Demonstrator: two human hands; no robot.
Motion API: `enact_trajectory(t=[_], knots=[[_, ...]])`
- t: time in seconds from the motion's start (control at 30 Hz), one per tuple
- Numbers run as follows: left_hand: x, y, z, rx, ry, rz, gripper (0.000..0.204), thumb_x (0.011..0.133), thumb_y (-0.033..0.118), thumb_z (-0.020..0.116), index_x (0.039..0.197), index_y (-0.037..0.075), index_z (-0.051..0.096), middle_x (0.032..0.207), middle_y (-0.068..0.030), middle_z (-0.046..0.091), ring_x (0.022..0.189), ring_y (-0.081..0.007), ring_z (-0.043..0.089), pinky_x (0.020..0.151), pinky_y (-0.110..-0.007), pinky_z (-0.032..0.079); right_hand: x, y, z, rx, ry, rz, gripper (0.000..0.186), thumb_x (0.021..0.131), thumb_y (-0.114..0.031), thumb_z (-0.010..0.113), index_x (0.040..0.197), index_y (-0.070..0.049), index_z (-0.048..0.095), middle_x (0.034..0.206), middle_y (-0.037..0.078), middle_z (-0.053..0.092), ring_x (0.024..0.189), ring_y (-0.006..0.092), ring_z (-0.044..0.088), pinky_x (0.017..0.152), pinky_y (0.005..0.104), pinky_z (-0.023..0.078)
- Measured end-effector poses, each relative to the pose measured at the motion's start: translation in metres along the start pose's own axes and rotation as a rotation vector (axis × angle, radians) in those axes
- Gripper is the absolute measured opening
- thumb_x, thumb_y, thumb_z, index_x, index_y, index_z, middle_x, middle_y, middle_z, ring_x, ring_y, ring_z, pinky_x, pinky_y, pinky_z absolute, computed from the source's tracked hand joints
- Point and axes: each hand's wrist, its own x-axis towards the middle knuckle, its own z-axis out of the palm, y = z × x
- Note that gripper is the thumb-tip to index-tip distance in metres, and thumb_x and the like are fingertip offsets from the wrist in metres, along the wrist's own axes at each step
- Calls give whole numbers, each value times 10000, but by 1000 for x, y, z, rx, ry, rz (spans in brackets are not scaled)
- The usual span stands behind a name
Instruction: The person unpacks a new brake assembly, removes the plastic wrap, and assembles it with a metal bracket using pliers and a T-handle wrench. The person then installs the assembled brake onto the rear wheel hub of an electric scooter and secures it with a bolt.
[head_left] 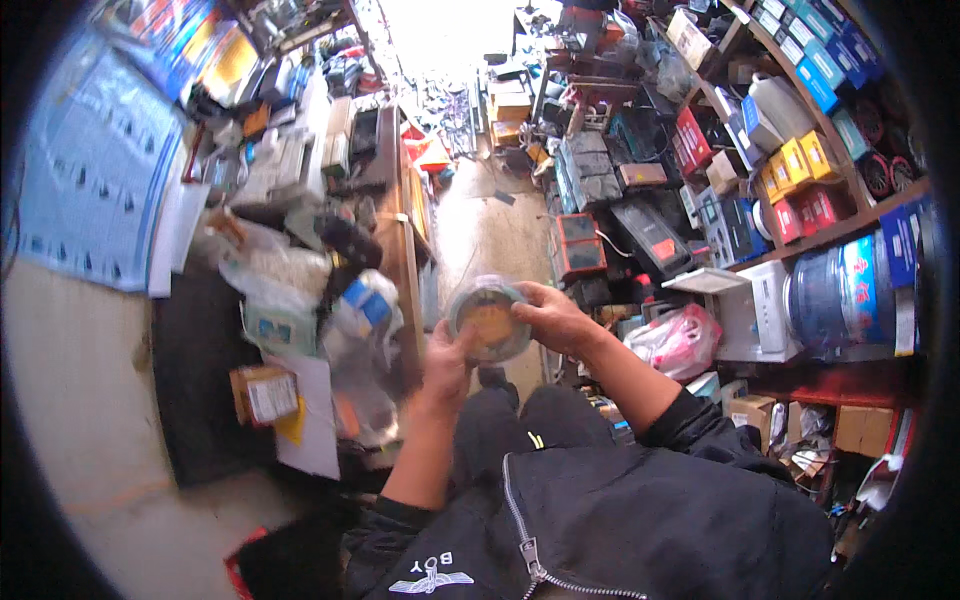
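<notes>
Both hands, left hand [447, 362] and right hand [556, 318], grip one round clear container [489, 322].

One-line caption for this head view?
Both hands, left hand and right hand, hold a round clear plastic container above the lap in a cluttered shop aisle.

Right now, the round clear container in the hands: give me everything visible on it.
The round container looks like clear plastic, shallow, with a pale rim and something yellow-orange inside; the contents are too blurred to identify. It is held in the air above the person's lap, its round face tilted toward the camera. The left hand grips its lower left edge and the right hand holds its right side, fingers curled over the upper rim. Whether a lid is on cannot be told.
</notes>
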Motion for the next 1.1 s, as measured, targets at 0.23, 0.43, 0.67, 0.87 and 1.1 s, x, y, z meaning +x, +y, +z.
enact_trajectory(t=[0.23, 0.43, 0.67, 0.87, 1.1], knots=[[178, 119, 73, -23, -276, -134, 682, 950, 496, 550, 1469, 125, 306, 1375, -98, 468, 1197, -260, 512, 911, -415, 479, 110, -162, -59, -747, 125, -692, 347, 786, 60, 692, 1098, -63, 600, 1130, 94, 629, 1077, 209, 606, 934, 347, 487], [368, 191, 136, 31, -350, -77, 603, 929, 266, 603, 1430, 21, 375, 1361, -138, 513, 1233, -264, 519, 1052, -412, 410, 264, -272, -131, -1345, 181, -967, 523, 750, 65, 678, 1231, -123, 599, 1384, 207, 475, 1273, 363, 481, 1074, 423, 373], [550, 301, 202, 274, -213, 96, 597, 819, 4, 672, 1373, -2, 450, 1334, -87, 546, 1216, -203, 530, 1034, -345, 419, 450, -389, -176, -95, -6, -160, 549, 836, -160, 740, 1307, 12, 515, 1170, 88, 623, 1065, 158, 577, 951, 324, 462], [727, 369, 209, 448, -84, 291, 406, 820, 4, 680, 1210, -40, 575, 1145, -104, 652, 1050, -167, 611, 930, -295, 469, 638, -451, -204, -630, 357, -302, 453, 749, -170, 785, 1110, 13, 582, 946, 180, 687, 886, 227, 671, 787, 343, 513], [933, 428, 242, 740, 175, 404, 314, 818, 79, 722, 1074, -62, 605, 982, -137, 706, 892, -194, 672, 811, -312, 509, 812, -543, -254, -817, 634, -276, 386, 743, -137, 795, 1049, 18, 618, 923, 137, 707, 834, 177, 671, 769, 321, 524]])
